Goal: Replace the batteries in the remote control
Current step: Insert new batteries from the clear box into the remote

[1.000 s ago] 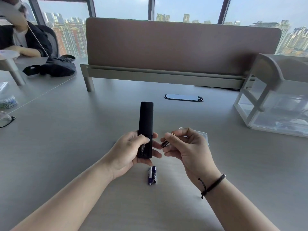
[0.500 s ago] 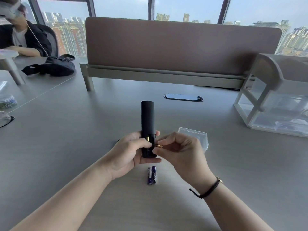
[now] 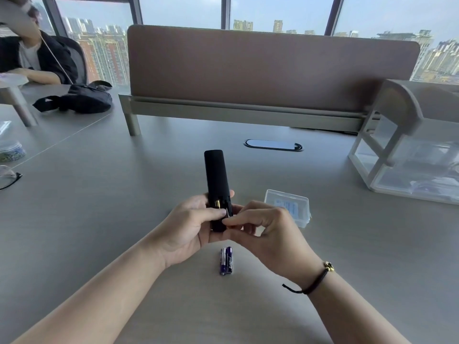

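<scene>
Our left hand (image 3: 191, 228) grips the black remote (image 3: 216, 187) upright above the surface (image 3: 372, 256), while our right hand (image 3: 264, 234) pinches a battery (image 3: 227, 212) at its open compartment. Two purple batteries (image 3: 225, 260) lie just nearer; a clear plastic case (image 3: 288, 207) sits right.

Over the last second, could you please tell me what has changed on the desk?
The right hand moved left, bringing its battery to the remote control, which the left hand holds as before. The two purple batteries and plastic case stayed put.
</scene>
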